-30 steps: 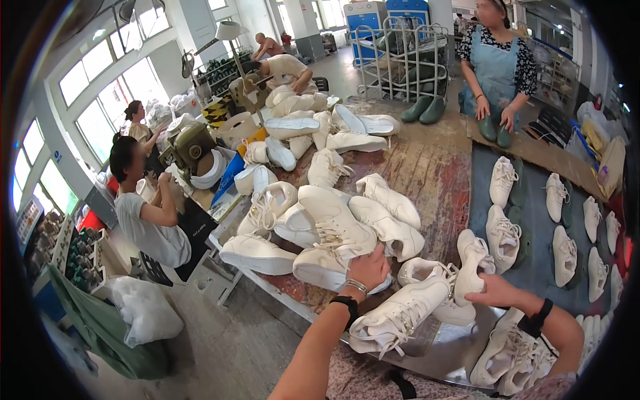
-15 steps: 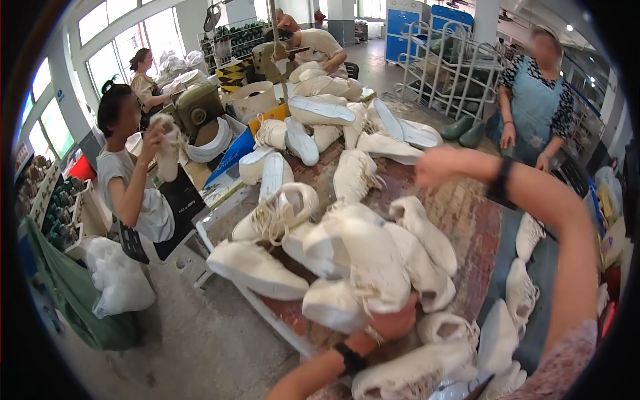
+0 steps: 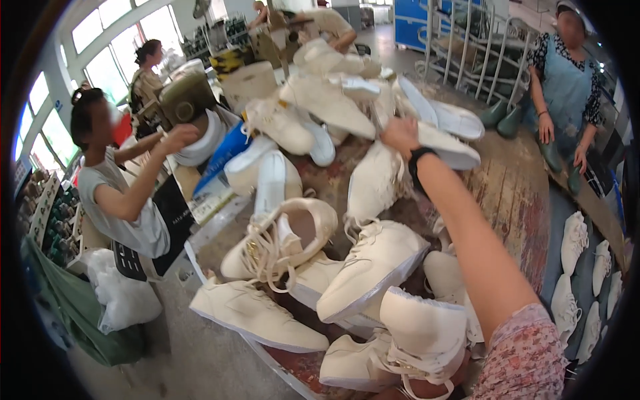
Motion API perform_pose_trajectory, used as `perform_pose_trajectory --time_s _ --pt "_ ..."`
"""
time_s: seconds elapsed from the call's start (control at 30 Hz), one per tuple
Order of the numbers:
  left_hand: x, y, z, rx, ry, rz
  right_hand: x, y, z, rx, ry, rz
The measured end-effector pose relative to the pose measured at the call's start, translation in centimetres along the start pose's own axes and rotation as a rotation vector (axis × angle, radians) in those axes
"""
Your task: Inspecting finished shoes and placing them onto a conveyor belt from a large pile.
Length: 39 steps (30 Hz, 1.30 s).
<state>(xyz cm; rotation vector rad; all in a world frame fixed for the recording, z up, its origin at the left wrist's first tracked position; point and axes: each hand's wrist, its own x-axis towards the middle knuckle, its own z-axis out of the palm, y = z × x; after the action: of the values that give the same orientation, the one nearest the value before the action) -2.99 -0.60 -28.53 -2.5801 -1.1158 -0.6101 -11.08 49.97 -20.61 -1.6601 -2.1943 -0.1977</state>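
One shoe (image 3: 257,315) overhangs the desk (image 3: 517,190) left edge; a bumped heap (image 3: 377,263) could drop it. Right hand (image 3: 401,137) curled, grip unclear; left hand (image 3: 432,389) mostly hidden, can't tell.

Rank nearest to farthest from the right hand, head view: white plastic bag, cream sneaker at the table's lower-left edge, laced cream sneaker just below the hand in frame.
1. Laced cream sneaker: just below the right hand in frame.
2. Lower-left cream sneaker: along the table's edge.
3. White plastic bag: far left, off the table.
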Motion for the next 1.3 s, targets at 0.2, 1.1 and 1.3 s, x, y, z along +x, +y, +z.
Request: perform_pose_trajectory --time_s 0.2,1.1,1.3 --pt "0.0 1.1 -0.2 -0.080 0.038 -0.027 -4.0 1.6 -5.6 0.375 -0.009 0.042" --pt "0.2 -0.5 -1.1 -0.447 0.028 -0.250 -50.4 25.7 -43.4 0.819 -1.027 0.146" --pt "0.6 -0.3 0.8 -0.357 0.133 -0.241 -43.4 19.5 -40.5 0.387 -1.940 0.045"
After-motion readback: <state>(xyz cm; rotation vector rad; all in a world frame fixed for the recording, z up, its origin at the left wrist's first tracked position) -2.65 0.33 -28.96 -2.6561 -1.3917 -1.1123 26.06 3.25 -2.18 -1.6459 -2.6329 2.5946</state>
